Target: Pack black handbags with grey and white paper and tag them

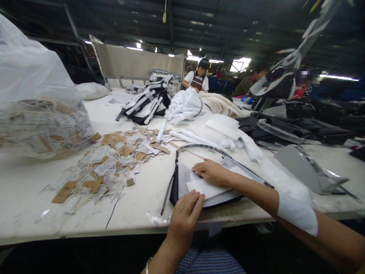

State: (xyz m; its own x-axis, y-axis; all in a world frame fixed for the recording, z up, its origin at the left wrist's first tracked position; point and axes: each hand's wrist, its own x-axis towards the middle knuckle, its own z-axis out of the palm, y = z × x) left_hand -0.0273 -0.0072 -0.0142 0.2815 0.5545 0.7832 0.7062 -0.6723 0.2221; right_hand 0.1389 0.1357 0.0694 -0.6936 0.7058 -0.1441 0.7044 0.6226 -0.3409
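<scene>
- Left hand [186, 209]: reaching up from the near table edge, wrist braceleted; fingers together, tips on the near edge of a folded white sheet [212, 193]; whether the thumb grips cannot be told.
- Right hand [209, 172]: palm down, fingers extended close together, laid flat on the sheet; forearm slants in from the right, covering part of the bag.
- Black bag [174, 190]: lying at the front of the white table [17, 201], under sheet and hands; wrapped handle [199, 146] arching beyond.
- Loose tags [105, 163]: scattered left of the bag.
- Clear sack [42, 76]: far left, tag-filled.
- White rolls [185, 104]: heaped behind.
- Grey piece [302, 167]: right, beyond the forearm.
- Co-worker [199, 80]: across the table.
</scene>
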